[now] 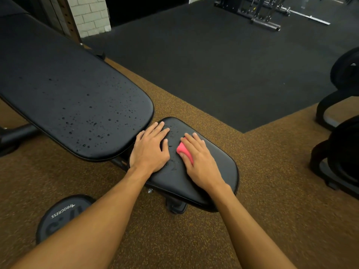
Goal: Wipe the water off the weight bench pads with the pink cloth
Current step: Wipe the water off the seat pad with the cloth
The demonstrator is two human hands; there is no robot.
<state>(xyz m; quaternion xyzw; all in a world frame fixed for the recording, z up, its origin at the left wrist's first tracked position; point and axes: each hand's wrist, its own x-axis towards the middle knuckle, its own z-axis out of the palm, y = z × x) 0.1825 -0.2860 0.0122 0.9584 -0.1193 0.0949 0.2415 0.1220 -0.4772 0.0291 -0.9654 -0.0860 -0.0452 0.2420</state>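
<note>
Pink cloth (184, 150), one only, lies bunched on the seat pad (213, 167) under the right hand (198, 162). Nearest the camera, one weight plate (62, 214) lies flat on the brown floor (252, 220), left of the bench foot.

Next come the two hands, side by side on the seat pad. The right hand's grip is spread: its fingers lie nearly straight over the cloth and press it down, with the thumb against its near edge. The left hand (151, 150) is flat and spread too. It holds nothing and rests on the pad's left part.

Between the hands a strip of seat pad carries smeared drops. That water lies just left of the cloth, so the next stroke would likely go leftward, toward the left hand, which may have to lift clear.

Beyond and to the left sits the second of the two pads, the long back pad (68, 90). Its rounded end is just beside the left hand's fingertips, and its long axis runs away up and to the left. Many drops bead on its near end. The left hand is nearer to it, but the right hand has the cloth, so reaching it means carrying the cloth across.

Farther off are a black mat (213, 65) and a barbell (308, 17). Dark plates (345, 70) stand at the right edge; their number cannot be told.
</note>
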